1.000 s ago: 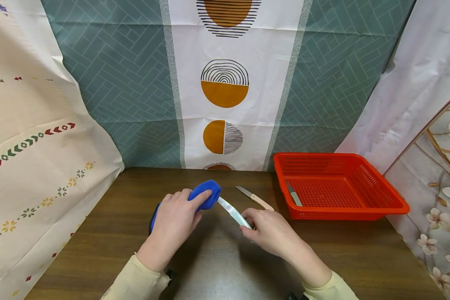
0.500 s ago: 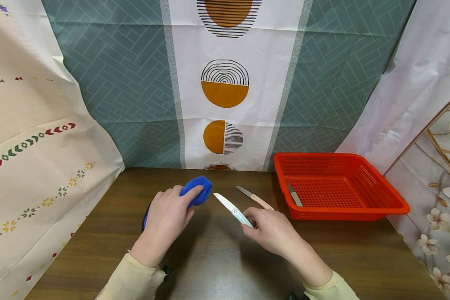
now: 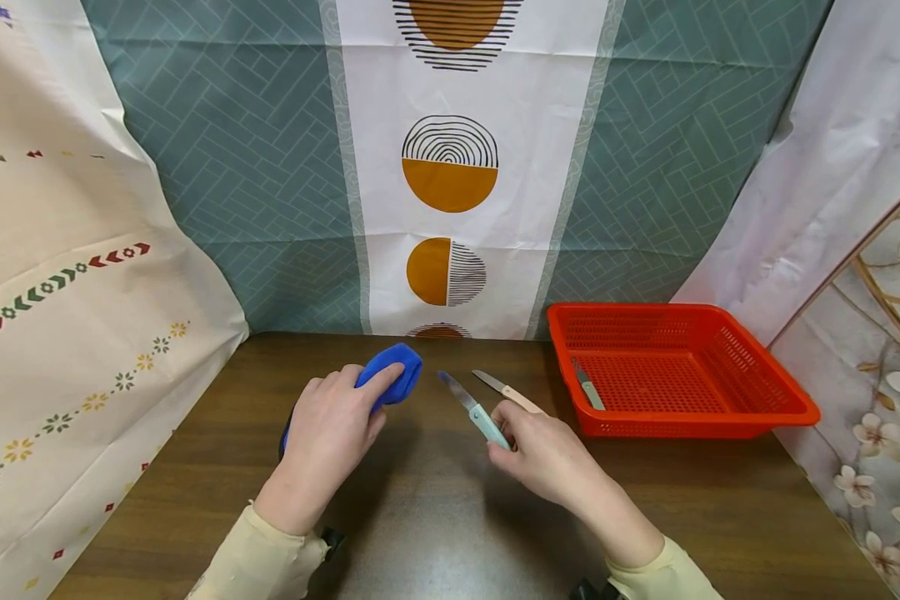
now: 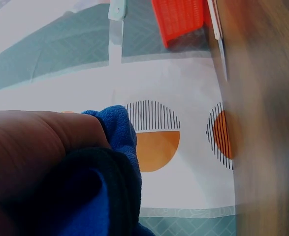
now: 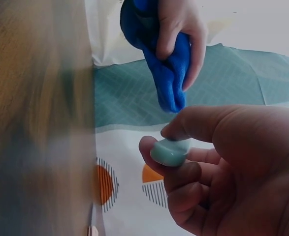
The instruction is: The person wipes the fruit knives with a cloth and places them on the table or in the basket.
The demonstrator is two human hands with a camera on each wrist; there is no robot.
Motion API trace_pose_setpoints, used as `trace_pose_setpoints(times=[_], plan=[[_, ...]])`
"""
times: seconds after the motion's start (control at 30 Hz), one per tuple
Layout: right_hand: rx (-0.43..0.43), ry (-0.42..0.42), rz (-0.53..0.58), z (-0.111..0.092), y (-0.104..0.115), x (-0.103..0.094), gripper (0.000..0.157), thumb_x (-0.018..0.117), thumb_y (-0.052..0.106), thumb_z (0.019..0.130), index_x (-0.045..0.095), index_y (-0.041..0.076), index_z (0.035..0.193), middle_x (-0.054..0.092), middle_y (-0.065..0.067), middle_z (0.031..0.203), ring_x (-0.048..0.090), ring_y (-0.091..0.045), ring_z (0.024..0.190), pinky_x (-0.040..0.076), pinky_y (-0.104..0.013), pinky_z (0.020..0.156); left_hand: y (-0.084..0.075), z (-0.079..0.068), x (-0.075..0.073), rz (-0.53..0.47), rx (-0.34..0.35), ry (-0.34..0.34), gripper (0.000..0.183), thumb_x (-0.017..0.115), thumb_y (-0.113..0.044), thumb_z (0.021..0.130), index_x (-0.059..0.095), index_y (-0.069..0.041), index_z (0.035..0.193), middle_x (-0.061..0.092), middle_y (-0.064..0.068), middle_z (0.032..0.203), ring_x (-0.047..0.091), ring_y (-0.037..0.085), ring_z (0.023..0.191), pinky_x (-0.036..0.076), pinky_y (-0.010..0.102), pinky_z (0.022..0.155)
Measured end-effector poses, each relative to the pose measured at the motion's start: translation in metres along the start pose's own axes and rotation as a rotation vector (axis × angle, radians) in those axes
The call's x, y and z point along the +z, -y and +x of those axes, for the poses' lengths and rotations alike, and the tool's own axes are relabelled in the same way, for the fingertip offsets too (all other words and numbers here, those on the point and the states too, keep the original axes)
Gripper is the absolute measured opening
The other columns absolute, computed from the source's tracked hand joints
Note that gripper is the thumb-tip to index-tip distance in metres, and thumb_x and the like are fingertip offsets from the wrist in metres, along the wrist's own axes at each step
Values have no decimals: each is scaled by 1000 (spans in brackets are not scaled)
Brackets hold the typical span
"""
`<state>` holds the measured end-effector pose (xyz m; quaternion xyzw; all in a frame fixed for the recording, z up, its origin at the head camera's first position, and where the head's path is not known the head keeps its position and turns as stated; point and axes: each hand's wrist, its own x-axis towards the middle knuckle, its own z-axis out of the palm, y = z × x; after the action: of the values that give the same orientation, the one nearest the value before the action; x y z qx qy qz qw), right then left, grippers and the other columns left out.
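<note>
My left hand (image 3: 328, 433) grips a folded blue cloth (image 3: 394, 371), its index finger lying along the top. In the left wrist view the cloth (image 4: 117, 128) shows a dark edging. My right hand (image 3: 542, 450) pinches the mint-green handle of a small knife (image 3: 482, 421) between thumb and fingers, the blade pointing up and left toward the cloth. A gap separates the blade from the cloth. The right wrist view shows the rounded handle end (image 5: 170, 152) in the fingers. Just beyond the right hand, a knife with a pale peach handle (image 3: 520, 399) lies on the table.
A red plastic basket (image 3: 697, 427) stands at the back right of the brown wooden table (image 3: 195, 500). Inside it, by the left wall, lies a knife with a grey-green handle (image 3: 590, 392). Patterned cloth hangings (image 3: 285, 208) rise behind and on both sides.
My left hand has drawn the cloth up and left, away from the blade it had been touching. The right hand has turned the knife, so its blade now looks darker.
</note>
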<state>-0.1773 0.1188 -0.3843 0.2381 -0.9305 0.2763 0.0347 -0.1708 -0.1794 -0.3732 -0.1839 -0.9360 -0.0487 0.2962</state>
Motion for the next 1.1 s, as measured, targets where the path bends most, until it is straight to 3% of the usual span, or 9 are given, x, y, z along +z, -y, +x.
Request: trace_pose_setpoints(times=[0.4,0.6,0.8,0.97,1.1], plan=[[-17,1,-33,0,1,-1,14,79,11,97,75,19,108,55,12,71,50,-5,62,43,-30,59,-1,0,-2,-10,7,-10,66,97,-18,84,73,-22,145,76,19,115,73,37,93,60,51,76],[-18,-11,-51,0,1,0,15,82,17,100,77,18,113,52,12,70,49,-7,64,42,-31,61,-2,0,-2,-9,5,-11,66,98,-18,84,73,-22,145,76,19,115,73,37,93,60,51,77],[-20,-23,-64,3,1,1,16,83,32,100,72,21,103,47,11,68,49,-11,67,42,-34,63,-3,0,-2,-10,7,-6,67,98,-20,84,73,-22,145,76,19,115,73,37,93,61,52,78],[-17,-55,-88,3,4,1,24,76,32,106,62,22,89,43,10,67,48,-13,65,42,-35,63,-3,0,-3,-10,7,-7,67,98,-20,83,73,-22,145,76,19,115,73,37,93,61,52,79],[-23,-76,-88,3,0,3,21,73,30,108,64,22,92,47,10,68,52,-14,68,43,-37,62,-3,0,-3,-12,8,-8,67,98,-20,83,73,-22,145,76,19,115,73,37,93,61,52,79]])
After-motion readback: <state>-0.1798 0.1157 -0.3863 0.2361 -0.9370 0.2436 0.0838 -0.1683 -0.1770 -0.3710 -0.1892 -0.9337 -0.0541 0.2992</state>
